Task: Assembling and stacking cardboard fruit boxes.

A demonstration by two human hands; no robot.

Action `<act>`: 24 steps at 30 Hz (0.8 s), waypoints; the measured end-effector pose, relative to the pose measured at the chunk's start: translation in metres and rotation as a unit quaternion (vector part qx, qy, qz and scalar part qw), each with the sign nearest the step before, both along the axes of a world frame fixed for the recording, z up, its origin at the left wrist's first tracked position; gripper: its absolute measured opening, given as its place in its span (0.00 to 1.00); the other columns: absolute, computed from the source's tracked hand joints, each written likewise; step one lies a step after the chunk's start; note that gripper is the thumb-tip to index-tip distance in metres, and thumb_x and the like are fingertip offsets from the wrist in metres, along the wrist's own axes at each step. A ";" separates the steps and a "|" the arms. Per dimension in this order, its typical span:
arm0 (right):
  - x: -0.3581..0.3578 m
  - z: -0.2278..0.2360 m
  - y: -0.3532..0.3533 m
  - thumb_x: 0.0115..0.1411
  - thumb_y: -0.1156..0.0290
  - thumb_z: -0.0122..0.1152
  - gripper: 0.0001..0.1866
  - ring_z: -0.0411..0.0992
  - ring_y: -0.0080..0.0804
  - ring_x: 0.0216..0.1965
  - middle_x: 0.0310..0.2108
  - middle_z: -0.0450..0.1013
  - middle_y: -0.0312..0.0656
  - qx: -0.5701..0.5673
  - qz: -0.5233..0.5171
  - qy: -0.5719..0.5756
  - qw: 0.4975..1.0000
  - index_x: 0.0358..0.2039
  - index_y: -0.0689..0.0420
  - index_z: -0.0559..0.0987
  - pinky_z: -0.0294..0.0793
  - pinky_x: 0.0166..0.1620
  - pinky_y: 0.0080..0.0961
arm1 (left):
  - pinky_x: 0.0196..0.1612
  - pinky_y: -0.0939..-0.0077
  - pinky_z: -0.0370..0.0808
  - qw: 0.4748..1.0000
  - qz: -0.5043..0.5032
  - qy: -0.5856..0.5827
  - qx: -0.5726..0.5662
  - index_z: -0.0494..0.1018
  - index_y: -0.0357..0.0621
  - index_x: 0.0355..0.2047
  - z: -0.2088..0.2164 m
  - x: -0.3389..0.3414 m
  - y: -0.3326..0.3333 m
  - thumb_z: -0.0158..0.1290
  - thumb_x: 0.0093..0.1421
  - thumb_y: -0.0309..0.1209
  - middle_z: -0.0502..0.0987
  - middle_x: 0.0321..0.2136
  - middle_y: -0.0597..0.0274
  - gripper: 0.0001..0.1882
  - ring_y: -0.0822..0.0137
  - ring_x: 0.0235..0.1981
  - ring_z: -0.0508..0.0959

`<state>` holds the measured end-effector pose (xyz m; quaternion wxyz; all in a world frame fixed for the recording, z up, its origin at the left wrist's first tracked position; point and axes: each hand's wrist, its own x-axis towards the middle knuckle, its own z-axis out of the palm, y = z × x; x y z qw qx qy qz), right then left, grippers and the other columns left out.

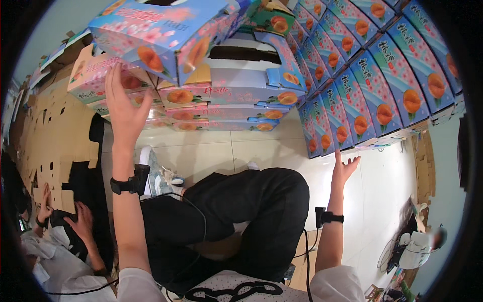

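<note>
Up goes the left hand [125,108], fingers spread and thumb out, in front of the pink carton [83,83]; whether the fingertips touch it is hard to call. Over on the other side, the right hand [343,170] is palm-up with fingers loosely uncurled, right by the lower edge of the stacked blue cartons [370,83]. Neither hand grips anything visible!

And there's the blue-and-pink carton [166,38], high on the left, set askew above the pile. Good handling here, I'd say, means a broad palm under the base and a second on the far side, keeping it level and sparing the printed corners. At the right stack, flat fingers under the edge should beat pinching the card.

To the containers: behind it, the lilac carton [241,78] shows a long dark cut-out in its top, its inside too dim to read. The stacked ones present fruit-printed faces, side by side in tight rows, and their contents stay hidden.
</note>
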<state>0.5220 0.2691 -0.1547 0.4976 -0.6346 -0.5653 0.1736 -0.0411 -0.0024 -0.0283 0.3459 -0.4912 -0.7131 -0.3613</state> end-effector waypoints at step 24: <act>-0.419 0.246 -0.063 0.63 0.48 0.62 0.28 0.75 0.41 0.55 0.54 0.76 0.44 -0.310 0.458 0.336 0.763 0.55 0.55 0.77 0.71 0.61 0.56 | 0.69 0.54 0.62 0.969 -0.110 -0.192 0.112 0.55 0.37 0.71 0.025 0.007 -0.034 0.62 0.61 0.35 0.60 0.68 0.42 0.42 0.44 0.68 0.62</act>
